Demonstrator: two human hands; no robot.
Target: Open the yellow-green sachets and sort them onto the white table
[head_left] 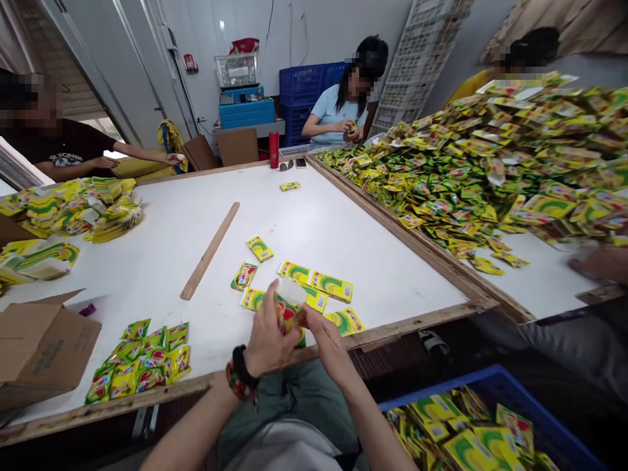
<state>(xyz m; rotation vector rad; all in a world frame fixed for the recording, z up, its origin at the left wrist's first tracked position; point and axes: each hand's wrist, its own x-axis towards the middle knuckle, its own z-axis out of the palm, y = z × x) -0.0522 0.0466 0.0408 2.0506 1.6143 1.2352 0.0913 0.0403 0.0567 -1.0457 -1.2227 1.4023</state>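
Low over the front edge of the table, my left hand (271,333) is closed round a small yellow-green candy carton (287,315) with a red fruit picture. Its white flap stands open at the top. My right hand (326,341) has its fingertips closed on the carton's right side. Fingers hide part of the carton, so I cannot tell what is inside it. Flat yellow cartons (332,286) lie just beyond my hands, some overlapping. A green candy packet (244,276) and a small carton (260,248) lie a little further off.
Several filled packets (142,363) lie at front left, beside a cardboard box (46,347). A wooden strip (210,252) crosses the white table (171,216). Stacked cartons (108,206) stand left; a packet heap (456,163) rises right. A blue crate (495,376) sits below. Co-workers sit around.
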